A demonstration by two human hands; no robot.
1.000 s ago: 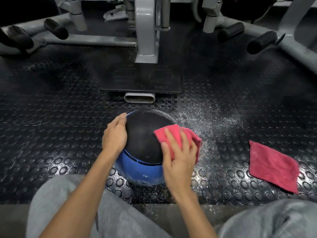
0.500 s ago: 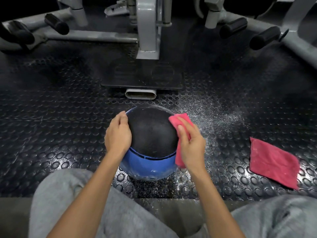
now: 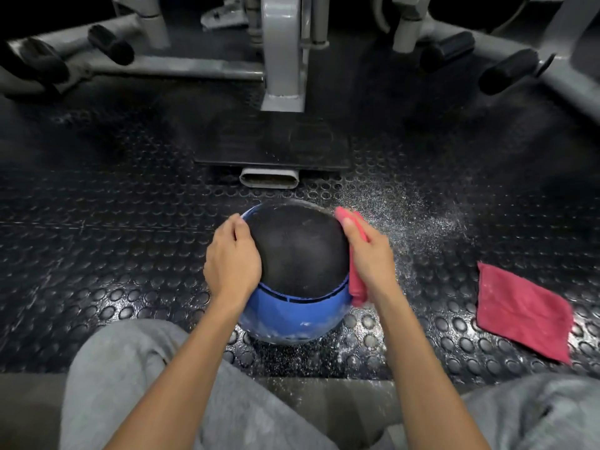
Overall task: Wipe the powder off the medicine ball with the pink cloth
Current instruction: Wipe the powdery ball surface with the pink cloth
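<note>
centre: medicine ball (image 3: 297, 254) flanked by left hand (image 3: 232, 259) and right hand (image 3: 370, 258) pressing pink cloth (image 3: 355, 280) | lower right: second cloth (image 3: 522, 311) lies flat | top: machine frame (image 3: 284, 53) blocks, perhaps bolted | left and mid-right floor (image 3: 97, 238) open

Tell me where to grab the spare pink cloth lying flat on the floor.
Pinch the spare pink cloth at its near-left corner, coming from above. It lies flat on the studded mat, so only a corner or edge gives something to lift.
</note>
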